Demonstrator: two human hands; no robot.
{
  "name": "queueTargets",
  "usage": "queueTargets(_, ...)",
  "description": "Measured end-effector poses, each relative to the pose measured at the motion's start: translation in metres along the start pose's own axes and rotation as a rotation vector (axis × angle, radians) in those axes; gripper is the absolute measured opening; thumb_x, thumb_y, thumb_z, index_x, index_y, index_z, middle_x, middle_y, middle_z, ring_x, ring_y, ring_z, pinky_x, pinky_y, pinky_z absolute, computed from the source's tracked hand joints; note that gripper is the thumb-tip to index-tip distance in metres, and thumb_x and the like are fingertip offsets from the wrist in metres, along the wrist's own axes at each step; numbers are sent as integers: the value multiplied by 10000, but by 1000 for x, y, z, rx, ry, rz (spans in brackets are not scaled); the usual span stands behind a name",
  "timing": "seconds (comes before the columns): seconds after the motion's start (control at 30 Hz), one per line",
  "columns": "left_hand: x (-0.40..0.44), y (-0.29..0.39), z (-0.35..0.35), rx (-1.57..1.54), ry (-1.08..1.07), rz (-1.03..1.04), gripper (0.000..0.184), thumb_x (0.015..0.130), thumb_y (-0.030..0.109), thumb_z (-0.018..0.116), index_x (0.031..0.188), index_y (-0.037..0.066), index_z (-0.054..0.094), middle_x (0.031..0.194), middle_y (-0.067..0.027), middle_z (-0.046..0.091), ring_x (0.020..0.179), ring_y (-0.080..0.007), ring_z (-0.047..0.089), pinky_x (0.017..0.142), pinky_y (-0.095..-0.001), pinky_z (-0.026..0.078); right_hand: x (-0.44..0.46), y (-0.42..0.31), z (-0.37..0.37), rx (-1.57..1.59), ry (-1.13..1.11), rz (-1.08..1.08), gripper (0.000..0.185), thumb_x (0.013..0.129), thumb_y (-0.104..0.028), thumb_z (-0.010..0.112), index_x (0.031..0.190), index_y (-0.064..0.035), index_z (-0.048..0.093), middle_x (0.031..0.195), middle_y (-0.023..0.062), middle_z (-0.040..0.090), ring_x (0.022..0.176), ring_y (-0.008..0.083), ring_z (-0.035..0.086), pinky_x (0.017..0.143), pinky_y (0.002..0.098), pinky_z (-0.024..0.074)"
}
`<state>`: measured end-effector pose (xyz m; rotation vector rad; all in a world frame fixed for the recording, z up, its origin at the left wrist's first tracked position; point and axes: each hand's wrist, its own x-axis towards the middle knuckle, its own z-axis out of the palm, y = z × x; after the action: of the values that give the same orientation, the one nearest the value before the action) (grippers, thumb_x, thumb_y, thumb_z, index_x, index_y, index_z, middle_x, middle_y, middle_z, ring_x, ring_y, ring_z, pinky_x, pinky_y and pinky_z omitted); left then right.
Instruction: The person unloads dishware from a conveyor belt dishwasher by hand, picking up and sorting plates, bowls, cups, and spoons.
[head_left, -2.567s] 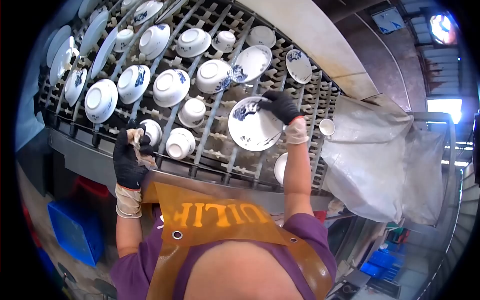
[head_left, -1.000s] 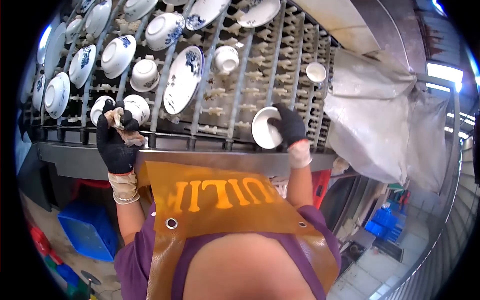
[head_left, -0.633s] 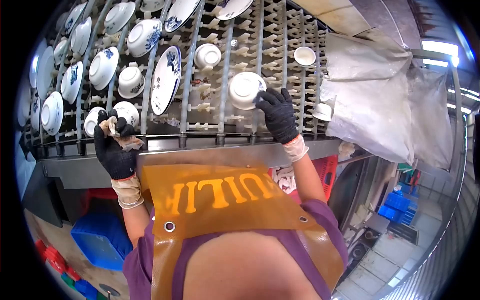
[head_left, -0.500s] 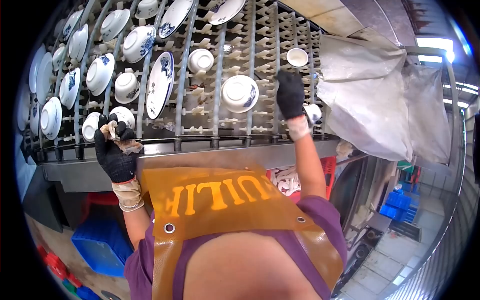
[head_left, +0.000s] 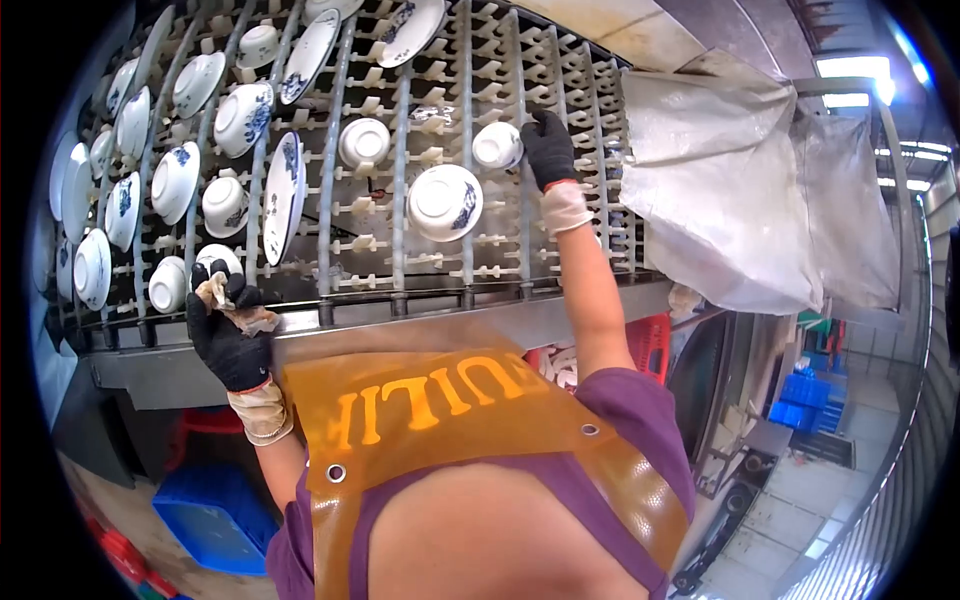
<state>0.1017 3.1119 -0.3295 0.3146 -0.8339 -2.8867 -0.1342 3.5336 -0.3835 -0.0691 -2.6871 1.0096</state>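
Observation:
My right hand (head_left: 549,150), in a black glove with a pale cuff, reaches over the rack conveyor (head_left: 400,200). Its fingers close on the edge of a small white bowl (head_left: 496,146), which sits base toward me among the pegs. Left of it lies a larger white bowl (head_left: 445,203) with a blue pattern, also base up. Near the conveyor's front edge, my left hand (head_left: 232,335), gloved too, is closed round a crumpled, brownish-stained cloth (head_left: 248,316). Just behind those fingers sits another white bowl (head_left: 219,261), partly hidden.
Patterned bowls (head_left: 176,182) and oval plates (head_left: 285,197) stand in rows on the left. A grey plastic curtain (head_left: 715,190) hangs at the right end. Below the metal edge are a blue bin (head_left: 215,520) and a red basket (head_left: 652,345).
My right hand has moved left and now has a small bowl turned base toward me. Dishes on the conveyor appear further left in view. My left hand still holds the cloth.

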Motion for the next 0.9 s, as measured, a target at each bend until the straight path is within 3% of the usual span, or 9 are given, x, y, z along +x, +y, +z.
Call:
queueTargets(0.07, 2, -3, -12, -68, -95, -40, 376, 923, 348, 505, 1148, 50, 467, 934, -75, 497, 815, -186, 493, 634, -357, 444, -18, 15, -11, -44, 190, -100, 318, 777, -99, 644, 1083, -27, 601, 869, 114, 661, 750, 196, 629, 719, 317, 495)
queueTargets(0.13, 2, -6, -26, 10, 5, 28, 430, 924, 355, 504, 1216, 45, 444, 970, -89, 510, 833, -201, 501, 643, -361, 450, -31, 46, -21, 37, 203, -87, 308, 777, -99, 642, 1074, -26, 603, 875, 121, 657, 774, 210, 633, 726, 322, 494)
queueTargets(0.23, 8, -8, -14, -103, -146, -69, 439, 913, 336, 525, 1219, 32, 443, 977, -102, 513, 823, -204, 493, 668, -357, 444, -74, 49, -63, -104, 184, 67, 317, 776, -164, 655, 1060, -33, 601, 920, 128, 645, 830, 248, 615, 764, 358, 482)
queueTargets(0.33, 5, -13, -6, -19, 32, 51, 450, 900, 333, 538, 1201, 15, 435, 927, -90, 485, 803, -197, 470, 662, -363, 436, -114, 83, -91, -247, 195, 165, 362, 778, -224, 676, 1073, -26, 605, 961, 141, 644, 849, 257, 612, 787, 366, 476)
queueTargets(0.4, 6, -13, 2, -87, -93, -75, 411, 907, 320, 537, 1181, 26, 449, 926, -77, 473, 812, -177, 449, 691, -335, 413, -142, 95, -103, -364, 90, 271, 421, 751, -279, 707, 1089, -50, 605, 974, 145, 633, 914, 290, 590, 829, 394, 458)
queueTargets(0.6, 8, -24, 15, -156, -71, -63, 445, 912, 343, 516, 1211, 20, 452, 910, -107, 477, 801, -207, 464, 664, -382, 452, -171, 88, -102, -382, 44, 166, 483, 694, -222, 732, 1130, -67, 595, 1071, 174, 582, 1005, 339, 553, 887, 403, 442)
queueTargets(0.8, 7, -30, 14, -144, -288, -221, 429, 930, 328, 511, 1217, 11, 472, 1000, -92, 493, 856, -200, 474, 713, -401, 456, -168, 86, -109, -385, -6, 125, 458, 706, -231, 727, 1127, -90, 614, 1082, 176, 579, 1007, 338, 560, 894, 400, 445)
queueTargets(0.83, 3, -32, 16, -82, -142, -168, 455, 921, 346, 506, 1197, -10, 450, 901, -92, 464, 792, -199, 476, 665, -405, 492, -169, 87, -107, -380, -6, 115, 445, 712, -229, 724, 1120, -88, 619, 1077, 175, 583, 1008, 335, 561, 896, 400, 444)
queueTargets(0.9, 0, -35, 22, -20, -161, -135, 454, 920, 340, 510, 1197, -15, 448, 900, -91, 461, 791, -194, 472, 665, -393, 483, -170, 87, -104, -356, 49, 123, 418, 725, -208, 713, 1113, -84, 621, 1054, 172, 598, 1003, 328, 563, 894, 399, 442)
